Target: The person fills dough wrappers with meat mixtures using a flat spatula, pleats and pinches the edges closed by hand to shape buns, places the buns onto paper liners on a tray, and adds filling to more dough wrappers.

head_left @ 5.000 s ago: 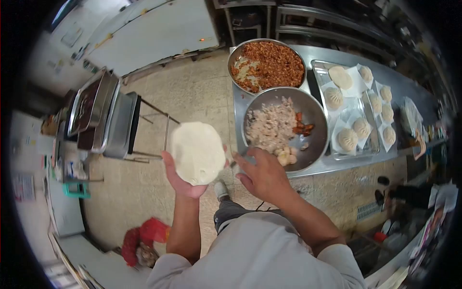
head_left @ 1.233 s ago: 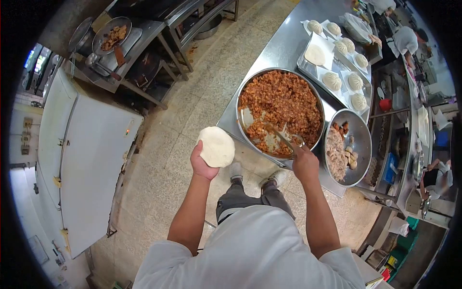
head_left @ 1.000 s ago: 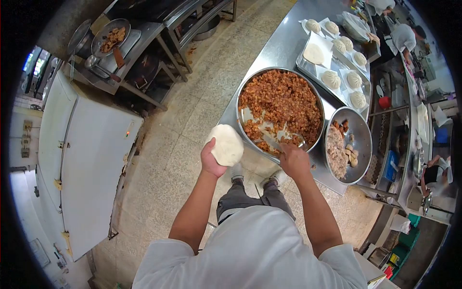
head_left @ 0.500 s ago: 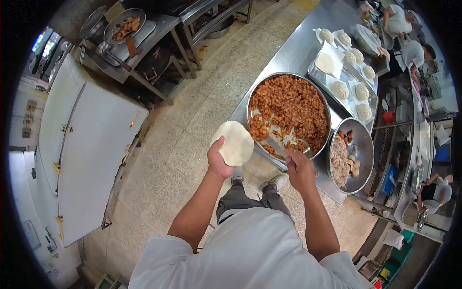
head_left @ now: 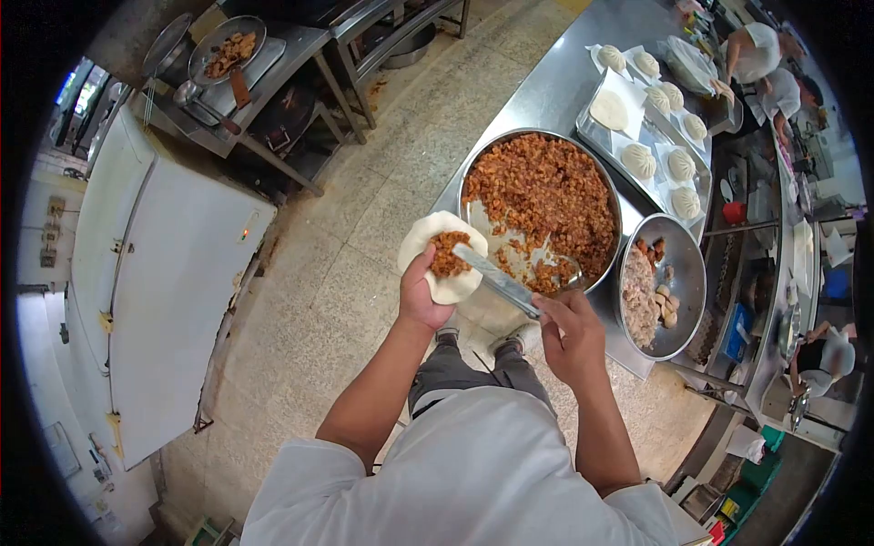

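On my left hand (head_left: 425,304) rests a round, flat dough wrapper (head_left: 417,234), its edge gripped under my thumb. A mound of reddish-brown chopped filling (head_left: 448,257) sits at its middle. My right hand (head_left: 574,338) is closed around the handle of a flat metal spatula (head_left: 501,277), whose tip touches the filling on the wrapper. Just beyond my hands, a wide metal basin (head_left: 620,223) holds plenty of the same filling (head_left: 546,196), with its near left bottom partly bare.
Right of the basin, a metal bowl (head_left: 699,300) holds pale minced meat and several lumps. A tray (head_left: 596,139) carries pleated buns (head_left: 638,161) and a flat dough round (head_left: 609,110) on paper. A white freezer (head_left: 182,300) stands left. People (head_left: 754,53) work at far right.
The spatula has moved left from the basin to the wrapper with my right hand. Filling now lies on the wrapper, which was bare, and more of the basin's bottom shows.
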The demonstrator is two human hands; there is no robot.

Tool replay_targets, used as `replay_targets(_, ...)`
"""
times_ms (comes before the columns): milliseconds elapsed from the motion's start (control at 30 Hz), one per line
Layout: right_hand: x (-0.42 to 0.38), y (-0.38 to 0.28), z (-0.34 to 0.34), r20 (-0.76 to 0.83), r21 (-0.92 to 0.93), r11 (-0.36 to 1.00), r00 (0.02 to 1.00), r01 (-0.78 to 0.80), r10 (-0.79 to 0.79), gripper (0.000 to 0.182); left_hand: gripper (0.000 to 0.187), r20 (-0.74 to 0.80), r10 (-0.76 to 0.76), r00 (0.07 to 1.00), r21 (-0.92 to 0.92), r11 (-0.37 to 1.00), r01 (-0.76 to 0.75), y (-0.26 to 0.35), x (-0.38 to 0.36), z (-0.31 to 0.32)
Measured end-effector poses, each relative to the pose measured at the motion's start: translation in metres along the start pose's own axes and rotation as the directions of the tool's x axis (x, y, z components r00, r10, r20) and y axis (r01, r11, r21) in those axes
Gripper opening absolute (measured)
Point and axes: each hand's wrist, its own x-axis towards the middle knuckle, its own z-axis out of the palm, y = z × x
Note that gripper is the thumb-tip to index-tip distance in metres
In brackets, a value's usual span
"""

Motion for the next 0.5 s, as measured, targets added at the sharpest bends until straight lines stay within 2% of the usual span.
replay_targets(33, 0.0, 0.0, 0.007, 0.002, 0.0, 1.0, 1.0, -0.001, 0.001, 0.037, 0.041, -0.002, 0.0, 1.0, -0.001, 1.0, 0.0, 0.0, 0.001, 0.002)
replay_targets(100, -0.002, 0.008, 0.028, 0.012, -0.125, 0.986, 0.994, 0.108, -0.107, 0.037, 0.04, -0.049, -0.021, 0.999, -0.009, 1.0, 0.02, -0.003, 0.003, 0.006)
replay_targets(200, 0.004, 0.007, 0.028, 0.05, -0.087, 0.994, 0.997, 0.058, -0.054, 0.036, 0.041, -0.043, 0.015, 0.999, 0.03, 0.999, -0.013, -0.001, 0.005, -0.002)
replay_targets(300, 0.009, 0.006, 0.0, 0.064, -0.111, 0.993, 0.997, 0.046, -0.039, 0.037, 0.048, -0.044, 0.037, 0.998, 0.045, 0.998, -0.035, 0.01, -0.007, -0.017)
replay_targets(367, 0.02, 0.022, -0.013, 0.054, -0.141, 0.988, 0.997, 0.058, -0.051, 0.038, 0.05, 0.154, 0.092, 0.984, -0.154, 0.986, -0.069, 0.028, -0.021, -0.01)
replay_targets(400, 0.027, 0.035, -0.012, -0.015, -0.216, 0.976, 1.0, -0.02, 0.017, 0.038, 0.059, 0.148, 0.028, 0.989, -0.075, 0.997, -0.017, 0.038, -0.021, -0.025)
replay_targets(433, 0.032, 0.047, -0.008, -0.088, -0.284, 0.954, 0.993, -0.102, 0.08, 0.038, 0.059, 0.146, 0.027, 0.989, -0.078, 0.997, -0.016, 0.047, -0.022, -0.039)
replay_targets(467, 0.038, 0.062, 0.0, -0.09, -0.286, 0.953, 0.993, -0.102, 0.08, 0.038, 0.066, 0.115, -0.029, 0.993, 0.136, 0.991, 0.013, 0.056, -0.022, -0.051)
replay_targets(500, 0.043, 0.079, 0.011, -0.033, -0.365, 0.922, 0.992, -0.126, 0.123, 0.039, 0.073, 0.077, -0.077, 0.994, 0.344, 0.938, 0.046, 0.061, -0.019, -0.056)
